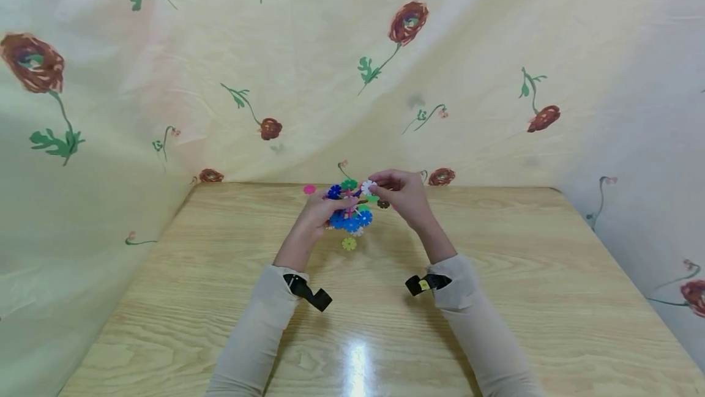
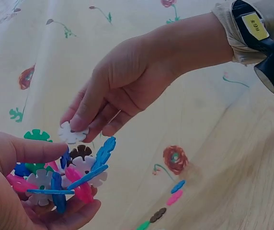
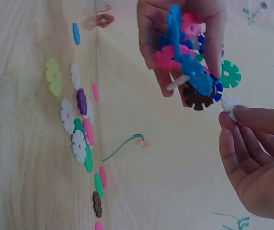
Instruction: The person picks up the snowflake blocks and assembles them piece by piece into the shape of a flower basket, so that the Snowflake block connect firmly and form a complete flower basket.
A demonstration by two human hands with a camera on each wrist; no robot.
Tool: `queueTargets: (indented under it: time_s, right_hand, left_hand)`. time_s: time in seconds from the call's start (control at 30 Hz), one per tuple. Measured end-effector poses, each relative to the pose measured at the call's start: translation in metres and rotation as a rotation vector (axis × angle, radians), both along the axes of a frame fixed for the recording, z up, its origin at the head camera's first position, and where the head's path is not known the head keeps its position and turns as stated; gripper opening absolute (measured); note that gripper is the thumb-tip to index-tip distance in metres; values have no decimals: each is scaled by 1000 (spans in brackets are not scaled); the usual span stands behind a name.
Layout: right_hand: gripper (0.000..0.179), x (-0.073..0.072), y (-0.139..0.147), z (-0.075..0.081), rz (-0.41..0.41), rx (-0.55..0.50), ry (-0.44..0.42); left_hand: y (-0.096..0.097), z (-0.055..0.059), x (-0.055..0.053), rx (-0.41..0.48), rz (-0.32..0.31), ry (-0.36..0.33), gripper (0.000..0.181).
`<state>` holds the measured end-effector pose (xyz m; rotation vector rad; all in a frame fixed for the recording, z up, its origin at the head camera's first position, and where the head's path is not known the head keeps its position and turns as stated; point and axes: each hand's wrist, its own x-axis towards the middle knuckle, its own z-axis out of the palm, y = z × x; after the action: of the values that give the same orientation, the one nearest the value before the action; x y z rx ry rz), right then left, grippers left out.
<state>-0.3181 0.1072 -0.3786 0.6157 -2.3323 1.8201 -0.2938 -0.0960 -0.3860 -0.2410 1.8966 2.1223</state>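
My left hand (image 1: pixel 319 210) grips a cluster of joined notched plastic flower discs (image 2: pixel 82 178), in blue, pink, white, green and brown. Its thumb lies over the top of the cluster, and the fingers support it from below. Between thumb and fingertips, my right hand (image 1: pixel 406 198) pinches a single white flower disc (image 2: pixel 73 132). That disc is just beside the cluster's upper edge; in the right wrist view the white disc (image 3: pixel 230 108) sits close to a dark blue piece, and whether they touch I cannot tell. Part of the cluster is hidden by the left hand.
Loose flower discs lie on the wooden table (image 1: pixel 220 299) beneath and behind the hands, among them a yellow disc (image 3: pixel 53 76), a purple disc (image 3: pixel 82 101) and a brown disc (image 3: pixel 97 204). A flower-patterned cloth (image 1: pixel 330 66) hangs along the table's far edge.
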Motion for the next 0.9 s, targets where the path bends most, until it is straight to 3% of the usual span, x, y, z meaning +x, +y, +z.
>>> queueTargets:
  time_s: [0.33, 0.9]
  right_hand:
    - [15, 12, -14, 1, -97, 84, 85]
    - [11, 17, -15, 4, -66, 109, 180]
  left_hand:
    - [0, -1, 2, 8, 14, 19, 44]
    - [3, 3, 8, -49, 10, 78, 38]
